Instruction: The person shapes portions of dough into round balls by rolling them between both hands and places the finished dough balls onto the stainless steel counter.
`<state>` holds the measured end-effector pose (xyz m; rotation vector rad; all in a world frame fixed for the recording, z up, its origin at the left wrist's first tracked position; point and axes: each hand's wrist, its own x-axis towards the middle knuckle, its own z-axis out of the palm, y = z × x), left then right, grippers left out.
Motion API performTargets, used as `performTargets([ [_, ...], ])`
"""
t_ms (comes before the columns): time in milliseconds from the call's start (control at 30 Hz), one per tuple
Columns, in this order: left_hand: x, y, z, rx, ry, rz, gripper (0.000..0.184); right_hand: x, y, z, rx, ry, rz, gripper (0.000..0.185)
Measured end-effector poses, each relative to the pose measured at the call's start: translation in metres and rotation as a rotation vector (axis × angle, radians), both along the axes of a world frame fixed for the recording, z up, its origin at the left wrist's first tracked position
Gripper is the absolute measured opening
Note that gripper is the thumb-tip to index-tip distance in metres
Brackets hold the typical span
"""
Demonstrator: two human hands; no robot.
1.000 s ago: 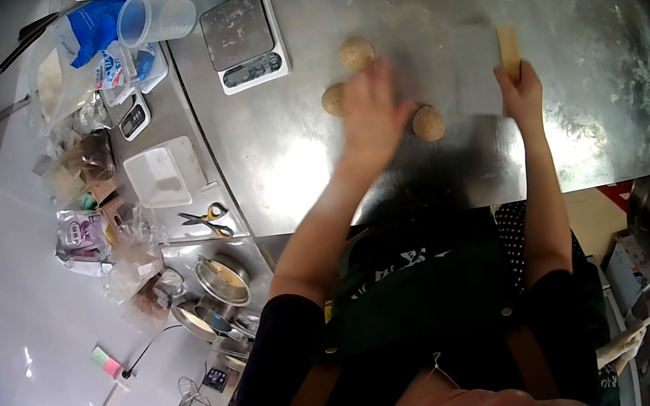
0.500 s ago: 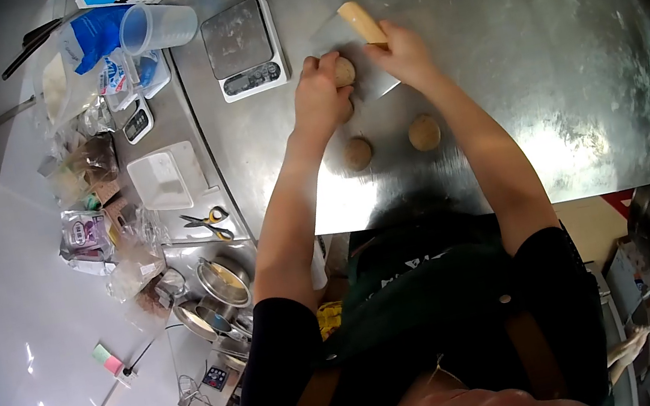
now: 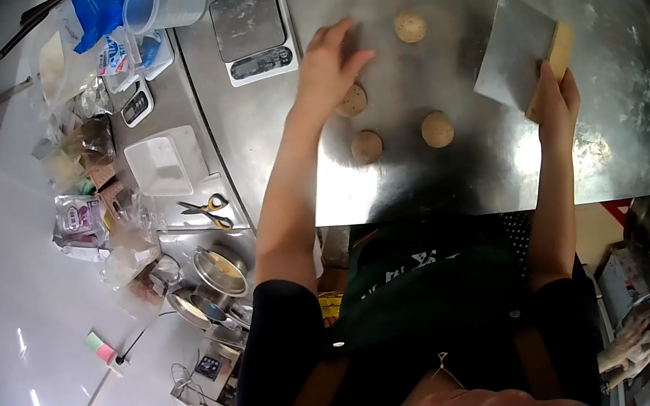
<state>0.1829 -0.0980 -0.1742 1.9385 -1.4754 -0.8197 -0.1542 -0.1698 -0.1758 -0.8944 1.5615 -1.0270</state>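
Observation:
My left hand point(image 3: 329, 67) is over the steel table point(image 3: 273, 155) with its thumb and fingers apart and nothing between them. Just under it lies a round brown dough ball point(image 3: 352, 101), partly covered by the hand. Another dough ball point(image 3: 366, 147) sits nearer the table's front edge, and a third point(image 3: 437, 129) is to its right. Farther back rests a fourth ball point(image 3: 410, 27), right of my left fingertips. On the right, my right hand point(image 3: 554, 95) grips the wooden handle of a dough scraper point(image 3: 518, 51), whose flat metal blade points left.
Behind my left hand stands a digital scale point(image 3: 250, 25). Farther left are a plastic cup point(image 3: 162, 5), a white tray point(image 3: 162, 164), scissors point(image 3: 207, 211), bags and metal bowls point(image 3: 220, 270). A co-worker's hands point(image 3: 631, 345) show at the lower right.
My right hand has moved away to the right with the scraper. My left hand has let go of a dough ball and opened. One ball now sits apart at the back.

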Motion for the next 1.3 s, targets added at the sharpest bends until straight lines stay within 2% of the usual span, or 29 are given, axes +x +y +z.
performTargets([
  [67,0.014,0.031,-0.011,0.017,0.042,0.01,0.052,0.0,0.025,-0.005,0.056,-0.108,0.054,0.027],
  [100,0.017,0.043,-0.013,0.072,0.068,-0.024,0.052,-0.004,0.033,-0.026,0.055,-0.092,0.173,0.027],
  [167,0.01,0.062,-0.015,-0.003,0.079,-0.012,0.054,0.045,0.043,-0.003,0.028,-0.022,0.425,0.026],
  [267,-0.007,0.08,-0.009,-0.051,-0.056,0.01,0.061,0.121,0.039,0.019,-0.232,0.494,0.825,0.03],
  [333,-0.02,0.092,-0.01,-0.093,-0.188,0.055,0.064,0.154,0.03,0.013,-0.3,0.715,0.896,0.032],
  [400,-0.025,0.096,-0.014,-0.129,-0.189,0.1,0.066,0.168,0.022,-0.015,-0.311,0.72,0.879,0.032],
  [500,-0.027,0.104,-0.021,-0.208,-0.189,0.127,0.066,0.172,0.024,-0.037,-0.185,0.674,0.901,0.03],
  [600,-0.025,0.113,-0.03,-0.207,-0.149,0.188,0.065,0.187,0.037,-0.067,-0.193,0.554,0.953,0.03],
  [667,-0.019,0.122,-0.024,-0.227,-0.26,0.189,0.065,0.219,0.057,-0.05,-0.145,0.575,1.125,0.034],
  [733,-0.008,0.133,-0.02,-0.203,-0.285,0.231,0.064,0.239,0.066,-0.045,-0.175,0.494,1.161,0.03],
  [800,0.003,0.137,-0.021,-0.17,-0.249,0.237,0.063,0.24,0.064,-0.036,-0.222,0.495,1.117,0.027],
  [833,0.006,0.138,-0.021,-0.144,-0.24,0.235,0.063,0.234,0.053,-0.014,-0.253,0.527,1.088,0.027],
  [867,0.008,0.14,-0.021,-0.117,-0.229,0.236,0.062,0.23,0.043,-0.012,-0.301,0.537,0.986,0.026],
  [900,0.009,0.139,-0.022,-0.12,-0.249,0.223,0.063,0.222,0.023,0.01,-0.252,0.683,0.988,0.038],
  [933,0.009,0.137,-0.022,-0.125,-0.267,0.22,0.064,0.214,0.002,0.02,-0.271,0.703,0.907,0.038],
  [1033,0.007,0.136,-0.018,-0.103,-0.317,0.213,0.067,0.186,-0.073,0.03,-0.242,0.558,0.628,0.037],
  [1100,0.006,0.134,-0.012,-0.062,-0.345,0.197,0.07,0.164,-0.125,0.007,-0.208,0.5,0.489,0.038],
  [1167,0.006,0.129,-0.008,-0.015,-0.382,0.148,0.07,0.132,-0.185,-0.061,-0.338,0.634,0.36,0.045],
  [1267,0.01,0.125,-0.007,0.003,-0.411,0.064,0.068,0.113,-0.188,-0.083,-0.113,0.468,0.285,0.049],
  [1300,0.011,0.123,-0.008,0.003,-0.419,0.035,0.067,0.111,-0.179,-0.076,-0.145,0.574,0.331,0.056],
])
